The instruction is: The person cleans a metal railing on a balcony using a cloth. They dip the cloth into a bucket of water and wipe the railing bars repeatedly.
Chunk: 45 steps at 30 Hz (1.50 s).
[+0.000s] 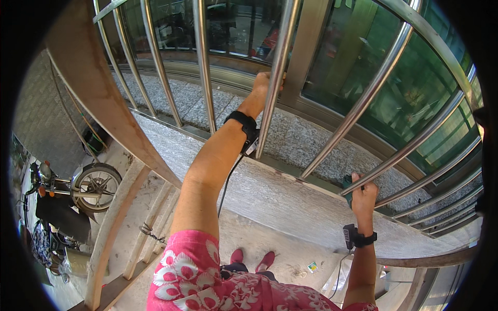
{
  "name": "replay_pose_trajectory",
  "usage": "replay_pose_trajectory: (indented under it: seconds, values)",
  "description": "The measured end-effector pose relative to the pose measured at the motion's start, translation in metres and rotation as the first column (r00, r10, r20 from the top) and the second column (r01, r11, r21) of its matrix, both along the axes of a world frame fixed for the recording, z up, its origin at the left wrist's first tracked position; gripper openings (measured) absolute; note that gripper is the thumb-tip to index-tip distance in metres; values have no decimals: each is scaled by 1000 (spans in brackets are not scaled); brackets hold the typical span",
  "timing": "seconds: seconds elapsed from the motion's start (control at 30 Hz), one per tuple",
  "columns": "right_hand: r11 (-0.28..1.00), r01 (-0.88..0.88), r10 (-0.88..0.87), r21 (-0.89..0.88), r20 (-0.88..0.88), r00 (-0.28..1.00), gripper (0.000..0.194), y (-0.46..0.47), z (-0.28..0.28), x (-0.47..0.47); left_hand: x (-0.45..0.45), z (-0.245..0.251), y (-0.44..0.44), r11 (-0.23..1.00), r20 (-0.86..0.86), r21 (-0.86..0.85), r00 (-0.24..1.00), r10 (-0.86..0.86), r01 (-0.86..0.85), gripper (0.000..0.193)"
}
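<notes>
My left hand [264, 83] reaches between the stainless-steel window bars [204, 66] to the edge of the sliding window frame [305, 50]; its fingers are partly behind a bar, and whether they grip anything is hidden. At the foot of the bars on the right, my right hand [364, 194] is closed around the lower end of a bar, with a dark green thing [347, 182], perhaps a cloth, beside and under the fingers. A speckled granite sill [288, 130] lies between bars and glass. Both wrists wear black straps with small cabled devices.
A wooden ladder-like frame [113, 233] stands at the left, with a broad brown beam [97, 77] above it. Beyond it a motorcycle [70, 186] is parked. Below the sill is a pale stone ledge [291, 190]. A small packet [312, 267] lies on the floor near my feet.
</notes>
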State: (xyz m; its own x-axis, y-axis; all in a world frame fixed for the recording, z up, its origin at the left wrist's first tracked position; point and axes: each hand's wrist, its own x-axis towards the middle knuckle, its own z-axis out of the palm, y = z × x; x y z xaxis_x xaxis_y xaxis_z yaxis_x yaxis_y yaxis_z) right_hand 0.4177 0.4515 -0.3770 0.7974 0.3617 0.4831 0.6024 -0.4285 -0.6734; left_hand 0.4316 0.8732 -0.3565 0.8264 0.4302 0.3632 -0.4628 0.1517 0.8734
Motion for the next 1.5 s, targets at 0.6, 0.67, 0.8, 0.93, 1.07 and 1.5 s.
replay_pose_trajectory:
  seconds: [0.6, 0.67, 0.8, 0.93, 1.07, 1.5]
  values:
    - [997, -26, 20, 67, 86, 996, 32, -5, -11, 7, -69, 33, -40, 983, -401, 98, 897, 184, -158, 28]
    - [999, 3, -8, 35, 143, 990, 31, -5, -9, 5, -97, 34, -38, 990, -455, 79, 879, 143, -120, 37]
    - [998, -28, 15, 62, 206, 978, 29, -8, -12, 8, -181, 47, -61, 979, -330, 127, 924, 192, -158, 35]
    - [985, -121, 83, 124, 275, 958, 26, -14, -25, 26, -291, 43, -115, 983, -234, 98, 956, 177, -158, 40]
    - [929, -222, 176, 297, 174, 969, 30, -25, -33, 46, -429, -2, -194, 965, -245, 222, 950, 194, -140, 41]
    - [415, 77, 809, 906, -407, 425, 50, -104, -78, -248, -795, -99, -309, 337, -276, 376, 243, 930, -863, 63]
